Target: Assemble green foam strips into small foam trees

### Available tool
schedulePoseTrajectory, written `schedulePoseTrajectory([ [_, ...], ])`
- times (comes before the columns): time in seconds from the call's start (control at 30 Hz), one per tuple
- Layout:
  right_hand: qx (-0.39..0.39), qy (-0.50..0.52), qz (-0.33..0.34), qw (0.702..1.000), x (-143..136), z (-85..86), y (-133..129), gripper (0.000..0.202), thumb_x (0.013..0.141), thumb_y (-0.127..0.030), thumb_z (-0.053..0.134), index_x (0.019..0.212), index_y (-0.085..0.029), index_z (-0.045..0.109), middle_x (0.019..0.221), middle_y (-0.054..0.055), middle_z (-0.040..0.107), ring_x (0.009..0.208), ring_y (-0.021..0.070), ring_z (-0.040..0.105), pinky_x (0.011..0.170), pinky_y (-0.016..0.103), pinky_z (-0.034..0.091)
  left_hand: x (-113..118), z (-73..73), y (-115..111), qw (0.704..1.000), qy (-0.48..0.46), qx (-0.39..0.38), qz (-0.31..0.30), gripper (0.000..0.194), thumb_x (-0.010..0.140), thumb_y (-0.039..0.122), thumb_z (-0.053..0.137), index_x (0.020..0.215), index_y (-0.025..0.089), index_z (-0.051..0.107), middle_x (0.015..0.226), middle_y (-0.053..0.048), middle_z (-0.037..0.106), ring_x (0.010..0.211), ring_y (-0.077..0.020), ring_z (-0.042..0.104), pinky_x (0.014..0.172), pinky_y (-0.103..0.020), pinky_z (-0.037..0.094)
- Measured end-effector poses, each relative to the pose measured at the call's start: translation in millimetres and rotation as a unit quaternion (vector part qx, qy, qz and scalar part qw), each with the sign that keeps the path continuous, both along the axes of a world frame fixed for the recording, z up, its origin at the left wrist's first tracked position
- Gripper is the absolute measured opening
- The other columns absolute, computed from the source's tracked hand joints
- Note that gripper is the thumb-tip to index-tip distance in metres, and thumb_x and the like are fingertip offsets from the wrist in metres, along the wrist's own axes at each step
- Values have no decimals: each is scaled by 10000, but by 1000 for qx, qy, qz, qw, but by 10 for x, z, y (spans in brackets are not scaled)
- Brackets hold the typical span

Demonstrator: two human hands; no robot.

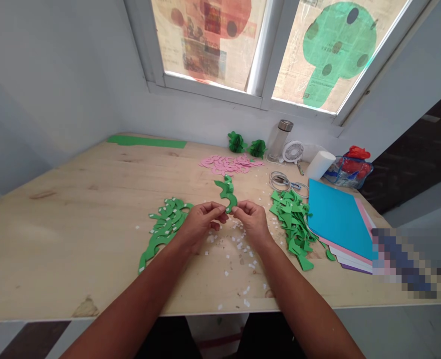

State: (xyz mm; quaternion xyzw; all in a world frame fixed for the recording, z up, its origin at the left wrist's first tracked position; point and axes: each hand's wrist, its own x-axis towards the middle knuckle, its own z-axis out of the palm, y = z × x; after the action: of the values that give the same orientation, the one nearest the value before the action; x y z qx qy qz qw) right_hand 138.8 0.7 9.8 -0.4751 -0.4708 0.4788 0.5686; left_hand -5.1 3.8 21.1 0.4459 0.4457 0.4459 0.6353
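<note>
A left hand (204,219) and a right hand (253,219) pinch the near end of a wavy green strip (232,200) above the middle of a wooden counter (74,224), each grip closed on it, its far end curling toward 12 o'clock. From the strip, white-tabbed green cutouts (166,225) lie at 8 o'clock, pink cutouts (226,163) at 12, green scraps (294,219) at 4 and a blue sheet (338,217) farther out at 3. White bits (246,302) litter 6 o'clock.
</note>
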Motion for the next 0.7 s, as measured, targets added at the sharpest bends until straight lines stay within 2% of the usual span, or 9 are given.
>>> schedulePoseTrajectory([
  [0.17,-12,27,18,999,-2,22,-13,116,626,-273,684,656,-162,669,596,-10,641,563,115,535,574,238,426,-11,-21,2,999,-40,-26,-19,267,609,370,748,714,143,653,664,-39,653,593,-125,579,528,-232,412],
  [0.5,-23,64,30,997,-5,31,-10,134,617,-275,710,682,-161,682,600,-16,630,569,105,515,575,232,415,-22,-11,-2,997,-67,-29,-9,249,591,333,778,700,138,668,658,-48,669,614,-132,594,546,-228,436],
  [0.7,-14,72,38,997,4,-13,8,132,627,-280,715,690,-169,682,597,-24,632,556,100,517,570,231,413,-29,-27,-4,994,-90,-56,-30,234,641,316,773,750,149,651,691,-57,705,590,-123,619,531,-208,463],
])
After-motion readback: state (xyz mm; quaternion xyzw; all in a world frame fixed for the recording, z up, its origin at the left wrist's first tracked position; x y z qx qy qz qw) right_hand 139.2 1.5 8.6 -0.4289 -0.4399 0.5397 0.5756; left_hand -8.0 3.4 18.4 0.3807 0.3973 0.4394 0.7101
